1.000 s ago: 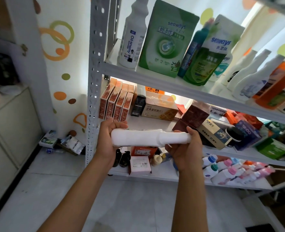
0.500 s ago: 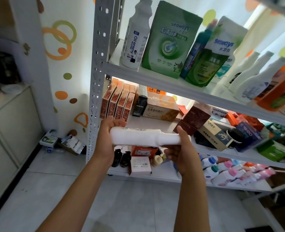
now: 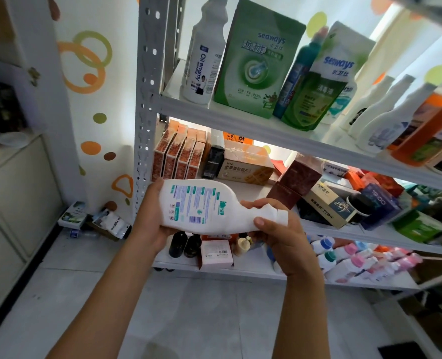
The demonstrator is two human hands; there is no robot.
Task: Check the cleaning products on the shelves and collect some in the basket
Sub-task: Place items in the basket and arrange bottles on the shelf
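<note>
A white cleaner bottle (image 3: 209, 206) lies sideways in front of the shelving, its back label with teal print and a barcode facing me. My left hand (image 3: 149, 216) grips the bottle's base at the left. My right hand (image 3: 279, 234) holds the neck near the white cap, fingers curled round it. Behind, the top shelf (image 3: 240, 115) carries a white "Oil enemy" bottle (image 3: 204, 55), a green seaways pouch (image 3: 256, 60) and a second seaways pouch (image 3: 323, 81). No basket is in view.
White and orange bottles (image 3: 406, 117) line the top shelf's right. Boxes (image 3: 245, 164) fill the middle shelf; small pink- and blue-capped bottles (image 3: 354, 260) crowd the bottom one. A grey perforated upright (image 3: 147, 99) stands at left. Packets (image 3: 105, 221) litter the floor by the wall.
Both hands have rolled the bottle about its long axis, so the printed back label now faces me instead of the plain narrow side. It stays at about the same height.
</note>
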